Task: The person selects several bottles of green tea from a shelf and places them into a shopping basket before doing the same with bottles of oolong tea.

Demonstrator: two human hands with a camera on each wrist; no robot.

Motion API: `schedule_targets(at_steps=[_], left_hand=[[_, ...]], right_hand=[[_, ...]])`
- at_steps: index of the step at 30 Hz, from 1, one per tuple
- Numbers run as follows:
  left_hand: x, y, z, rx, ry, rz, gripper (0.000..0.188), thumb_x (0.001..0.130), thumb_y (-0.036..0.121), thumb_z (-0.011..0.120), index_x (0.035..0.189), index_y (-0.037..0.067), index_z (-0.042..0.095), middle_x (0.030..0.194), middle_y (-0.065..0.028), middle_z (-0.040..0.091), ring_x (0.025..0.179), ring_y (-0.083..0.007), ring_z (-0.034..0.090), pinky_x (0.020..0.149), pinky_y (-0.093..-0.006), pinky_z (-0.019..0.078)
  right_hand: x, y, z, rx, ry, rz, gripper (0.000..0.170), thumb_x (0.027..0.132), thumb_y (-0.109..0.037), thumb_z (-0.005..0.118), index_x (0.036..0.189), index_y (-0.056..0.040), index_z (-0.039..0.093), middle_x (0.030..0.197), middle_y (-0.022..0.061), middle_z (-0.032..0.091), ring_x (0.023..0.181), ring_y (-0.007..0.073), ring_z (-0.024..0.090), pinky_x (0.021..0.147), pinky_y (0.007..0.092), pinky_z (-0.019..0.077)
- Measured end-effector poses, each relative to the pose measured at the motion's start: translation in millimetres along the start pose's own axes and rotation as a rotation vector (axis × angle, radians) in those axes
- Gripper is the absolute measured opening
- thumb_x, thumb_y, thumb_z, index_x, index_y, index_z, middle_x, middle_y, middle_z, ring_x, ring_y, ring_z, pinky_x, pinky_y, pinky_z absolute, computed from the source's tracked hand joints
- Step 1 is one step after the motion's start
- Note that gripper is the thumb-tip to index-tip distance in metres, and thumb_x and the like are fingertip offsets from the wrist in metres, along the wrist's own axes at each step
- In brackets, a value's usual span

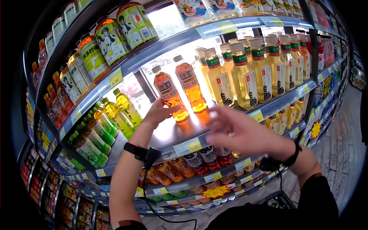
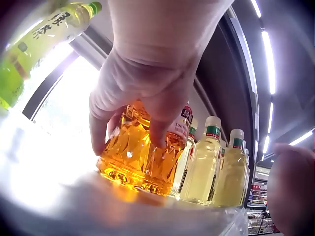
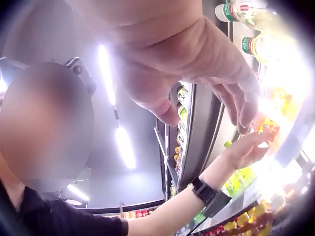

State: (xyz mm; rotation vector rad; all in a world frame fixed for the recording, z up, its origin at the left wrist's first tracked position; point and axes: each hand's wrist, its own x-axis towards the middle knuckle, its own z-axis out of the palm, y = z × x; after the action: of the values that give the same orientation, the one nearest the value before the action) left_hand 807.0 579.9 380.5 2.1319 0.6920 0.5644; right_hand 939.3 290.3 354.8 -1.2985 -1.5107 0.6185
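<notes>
My left hand (image 1: 156, 114) grips the lower body of an amber tea bottle (image 1: 165, 85) that has a dark cap and a brown label. It stands slightly tilted in the head view, over the lit shelf (image 1: 165, 138). Beside it on the right is a matching tea bottle (image 1: 188, 78). In the left wrist view, thumb and fingers lie on either side of the faceted amber bottle (image 2: 125, 152). My right hand (image 1: 245, 130) is blurred in front of the shelf edge, holding nothing. Its fingers (image 3: 248, 110) are loosely bent in the right wrist view.
Rows of pale yellow bottles (image 1: 240, 78) with green neck labels stand on the right. Green-tinted bottles (image 1: 128, 107) line the left. Large labelled bottles (image 1: 136, 25) fill the shelf above. Price tags (image 1: 188, 147) run along the front edge, and a dark basket (image 1: 281, 200) sits low behind my right arm.
</notes>
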Motion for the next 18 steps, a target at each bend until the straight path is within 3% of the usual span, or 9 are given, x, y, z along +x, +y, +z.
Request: schedule_targets(at_steps=[3, 5, 7, 9, 12, 15, 16, 18], left_hand=[[-3, 1, -1, 0.086, -0.031, -0.028, 0.057, 0.081, 0.022, 0.077, 0.129, 0.01, 0.05, 0.119, -0.0038, 0.061, 0.108, -0.0167, 0.06, 0.085, -0.035, 0.0533], [0, -5, -2, 0.11, -0.054, -0.042, 0.056, 0.082, 0.024, 0.077, 0.129, 0.011, 0.049, 0.118, -0.0037, 0.061, 0.105, -0.0173, 0.061, 0.084, -0.0369, 0.054], [-1, -8, 0, 0.083, -0.06, -0.069, 0.056, 0.082, 0.024, 0.077, 0.128, 0.011, 0.05, 0.118, -0.0038, 0.061, 0.104, -0.0176, 0.062, 0.083, -0.0369, 0.0545], [1, -8, -1, 0.114, -0.078, -0.077, 0.055, 0.082, 0.025, 0.077, 0.128, 0.011, 0.05, 0.117, -0.0041, 0.061, 0.102, -0.018, 0.062, 0.081, -0.037, 0.0552], [3, -8, -6, 0.165, -0.09, -0.094, 0.056, 0.081, 0.028, 0.078, 0.127, 0.01, 0.049, 0.115, -0.0049, 0.061, 0.1, -0.0187, 0.063, 0.079, -0.0375, 0.0559], [2, -7, -7, 0.177, -0.065, -0.111, 0.057, 0.081, 0.03, 0.078, 0.126, 0.01, 0.05, 0.115, -0.0052, 0.061, 0.1, -0.0191, 0.062, 0.079, -0.0379, 0.0558], [5, -10, -10, 0.176, -0.075, -0.12, 0.063, 0.076, 0.038, 0.08, 0.127, 0.011, 0.053, 0.115, -0.0046, 0.061, 0.1, -0.0187, 0.061, 0.072, -0.0377, 0.0543], [0, -4, -11, 0.223, -0.113, -0.128, 0.061, 0.078, 0.035, 0.08, 0.126, 0.01, 0.051, 0.113, -0.005, 0.062, 0.099, -0.0178, 0.062, 0.076, -0.0371, 0.0545]], right_hand=[[50, -23, -11, -0.102, 0.184, -0.006, 0.077, 0.086, -0.032, 0.071, 0.139, 0.0081, 0.032, 0.126, 0.0245, 0.053, 0.114, 0.028, 0.057, 0.09, 0.0361, 0.0493], [84, -23, -7, -0.073, 0.255, 0.1, 0.078, 0.084, -0.036, 0.071, 0.136, 0.0093, 0.034, 0.125, 0.0248, 0.053, 0.115, 0.0294, 0.056, 0.091, 0.0353, 0.049], [128, 2, 7, -0.07, 0.303, 0.102, 0.073, 0.078, -0.04, 0.07, 0.12, 0.0147, 0.045, 0.103, 0.0251, 0.06, 0.095, 0.0268, 0.063, 0.076, 0.0367, 0.052], [151, 9, 15, -0.146, 0.292, 0.163, 0.078, 0.078, -0.04, 0.071, 0.125, 0.0131, 0.039, 0.111, 0.0246, 0.056, 0.102, 0.0296, 0.061, 0.081, 0.0386, 0.0521], [188, 21, 31, -0.291, 0.499, 0.416, 0.087, 0.076, -0.036, 0.074, 0.134, 0.0097, 0.027, 0.122, 0.0243, 0.049, 0.112, 0.0334, 0.056, 0.088, 0.0392, 0.0507], [215, 46, 34, -0.364, 0.551, 0.573, 0.094, 0.073, -0.032, 0.077, 0.137, 0.0073, 0.02, 0.129, 0.0241, 0.043, 0.117, 0.0355, 0.053, 0.095, 0.0389, 0.0479], [220, 57, 32, -0.336, 0.578, 0.556, 0.09, 0.074, -0.026, 0.076, 0.137, 0.0071, 0.021, 0.13, 0.0259, 0.043, 0.121, 0.036, 0.05, 0.096, 0.039, 0.0464], [239, 100, 28, -0.38, 0.595, 0.477, 0.088, 0.075, -0.026, 0.075, 0.136, 0.0074, 0.021, 0.128, 0.0262, 0.047, 0.118, 0.0365, 0.053, 0.094, 0.0387, 0.0478]])
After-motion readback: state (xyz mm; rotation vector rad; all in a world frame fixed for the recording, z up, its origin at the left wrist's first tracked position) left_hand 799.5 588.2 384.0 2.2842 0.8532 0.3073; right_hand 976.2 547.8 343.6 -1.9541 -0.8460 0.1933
